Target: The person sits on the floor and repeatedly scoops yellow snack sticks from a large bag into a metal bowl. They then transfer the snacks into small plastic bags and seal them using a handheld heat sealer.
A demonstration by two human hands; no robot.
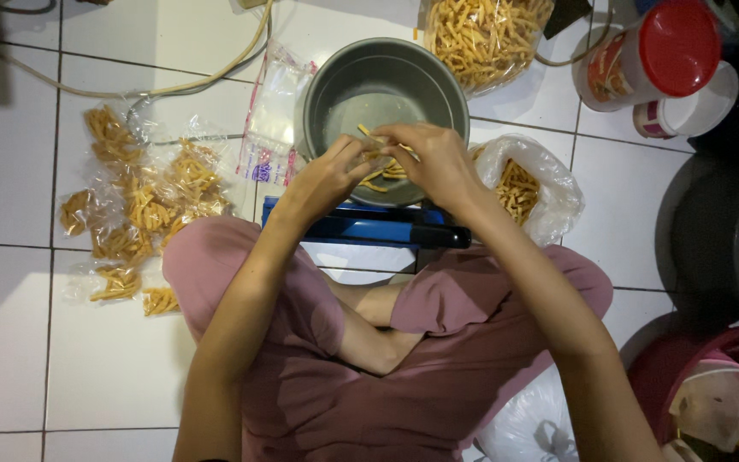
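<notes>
Both hands, left hand (328,175) and right hand (434,162), pinch a small bag of snack sticks (384,162) over the bowl (348,85); light, brittle, best held at the bag's mouth.

round grey metal bowl (384,94) beyond fingers | thin yellow-orange snack sticks (387,168) at fingertips | long blue bar-shaped tool (361,226) below fingers | white floor tiles (10,334)

We see a floor of large glossy white ceramic tiles (10,325) with thin dark grout lines. Light falls brightest on the tiles at lower left and fades toward the dim right side. A pale beige cable (215,73) and a thin grey cord (143,107) trail across the upper tiles.
</notes>
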